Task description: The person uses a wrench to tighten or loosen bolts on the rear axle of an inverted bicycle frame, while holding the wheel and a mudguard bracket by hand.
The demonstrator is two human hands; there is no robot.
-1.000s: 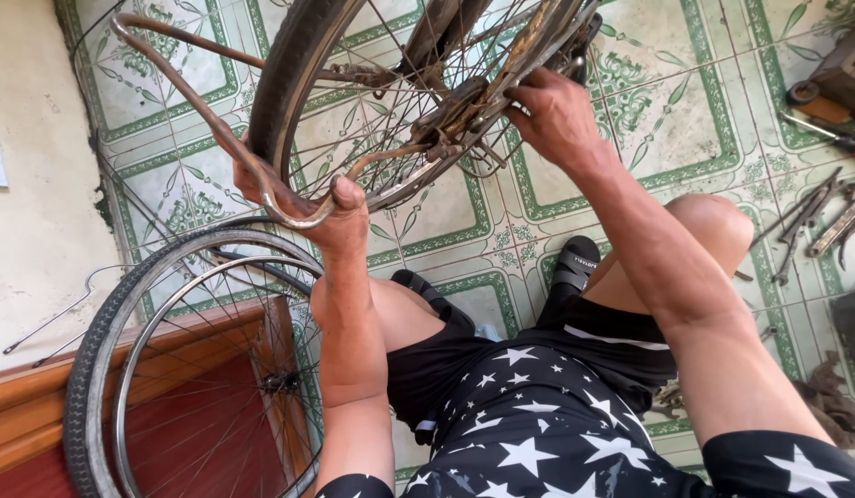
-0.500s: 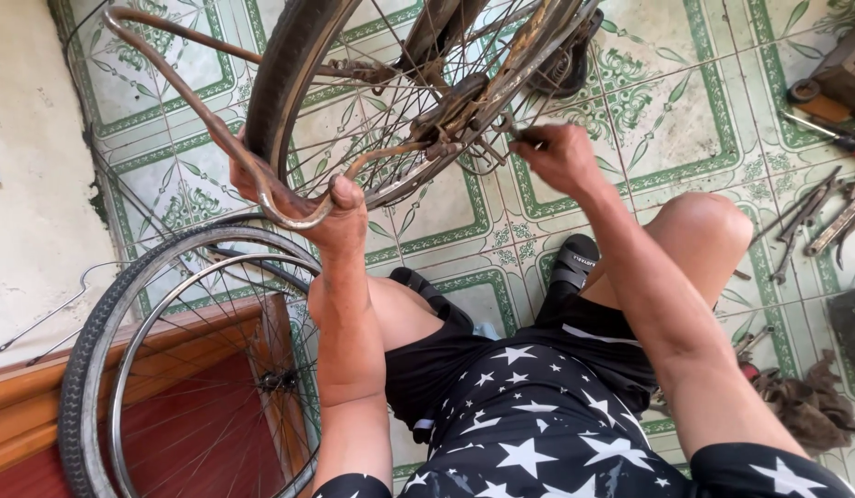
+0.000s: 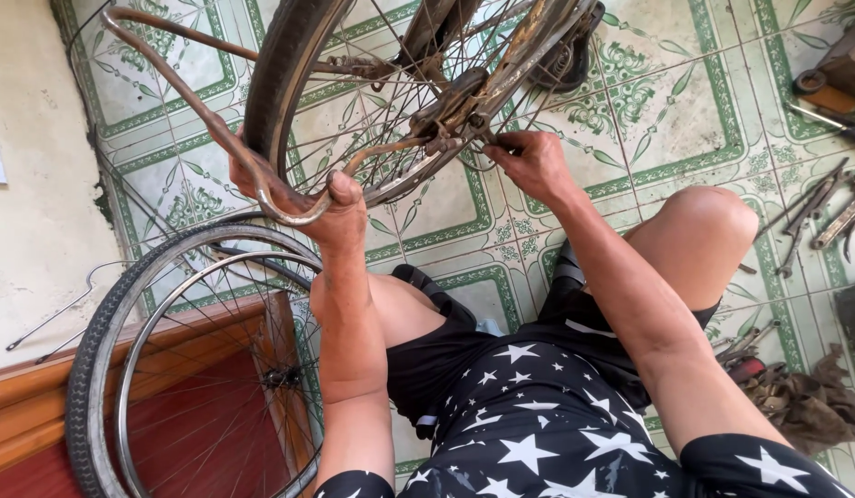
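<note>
A rusty bicycle wheel (image 3: 391,101) stands over the tiled floor (image 3: 658,120) — the left hand (image 3: 331,207) is closed around its curved rusty frame bar (image 3: 206,120), the right hand (image 3: 534,161) pinches something small by the hub (image 3: 455,101). A second wheel (image 3: 169,369) leans nearby; tools (image 3: 815,212) lie to the right.

bicycle wheel (image 3: 354,101) stands upright at top centre, on the tiled floor (image 3: 686,111). bent metal stay (image 3: 197,111) runs left of its tyre, curling under it. left hand (image 3: 321,207) grips the stay's curl, just below the tyre. right hand (image 3: 534,161) at the wheel's hub (image 3: 455,106), right of the left hand. loose wheel (image 3: 197,369) lower left, leaning against a wooden frame (image 3: 123,360). wall (image 3: 31,231) at far left. tools (image 3: 815,217) on the floor at far right; rag (image 3: 806,397) below them. knee (image 3: 709,217) between right hand and tools.
</note>
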